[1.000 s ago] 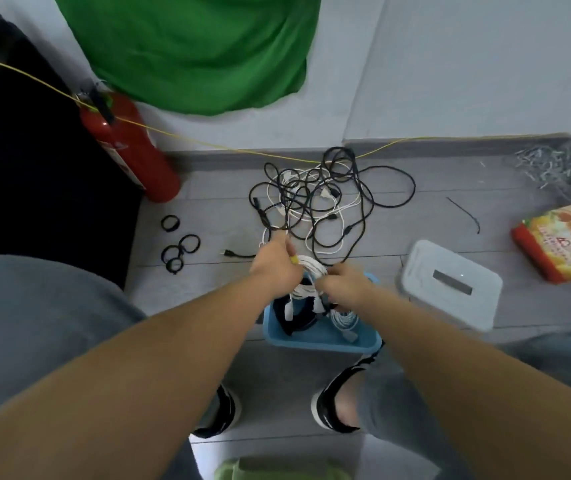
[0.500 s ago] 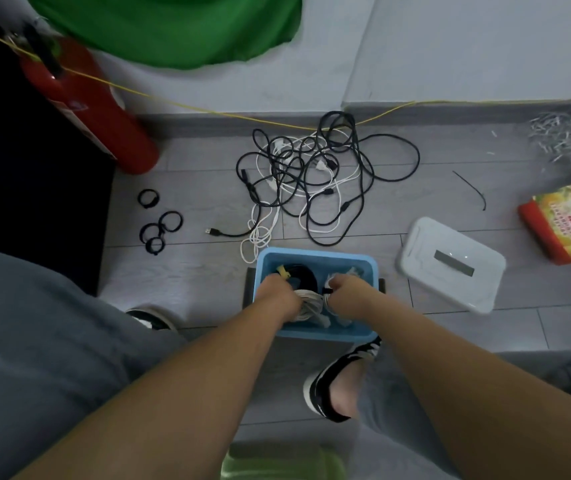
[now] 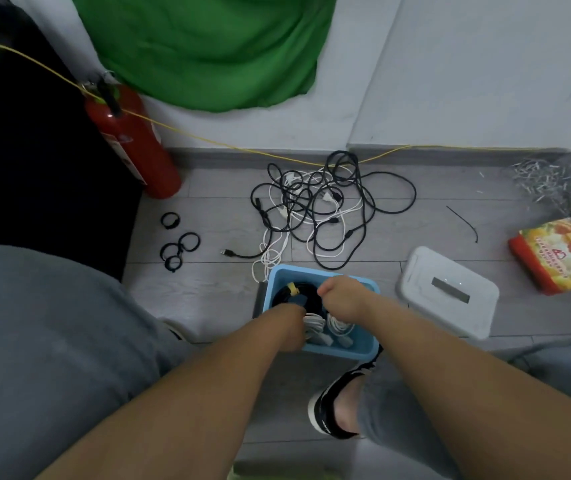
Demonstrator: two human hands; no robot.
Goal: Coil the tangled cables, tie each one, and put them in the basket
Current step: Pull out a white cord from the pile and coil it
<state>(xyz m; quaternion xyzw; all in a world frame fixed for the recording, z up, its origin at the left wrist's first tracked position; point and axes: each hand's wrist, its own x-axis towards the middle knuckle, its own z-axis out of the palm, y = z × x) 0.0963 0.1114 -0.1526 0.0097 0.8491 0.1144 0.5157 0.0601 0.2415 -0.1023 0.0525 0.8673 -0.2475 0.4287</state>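
Placing looks to be the step in hand. The left hand (image 3: 287,329) reaches down inside the blue basket (image 3: 350,355). Its fingers are hidden behind its own wrist, so I cannot tell whether they grip anything. A white coil (image 3: 315,323) lies right against them. The right hand (image 3: 343,296) hovers over the basket's middle with its fingers curled into a fist. Nothing shows inside them, and I cannot tell whether they pinch a strand.

The next move, as I judge it, calls for both hands to come clear of the basket. They would then reach past its far rim to the tangled pile (image 3: 318,209) and draw one cable out without dragging the rest along.

Counting from the left:
- Four black loop ties (image 3: 189,241) lie well to the left of the left fingers.
- One black coil (image 3: 282,294), bound in yellow, sits in the basket just beyond those fingers.
- A second white coil (image 3: 339,323) lies below the right fingers, so the basket holds two white coils.
- The pile well beyond both hands mixes black and white strands too knotted to count.
- One white lid (image 3: 446,292) rests to the right of the right fingers.
- One stray black tie (image 3: 464,221) lies beyond that lid.
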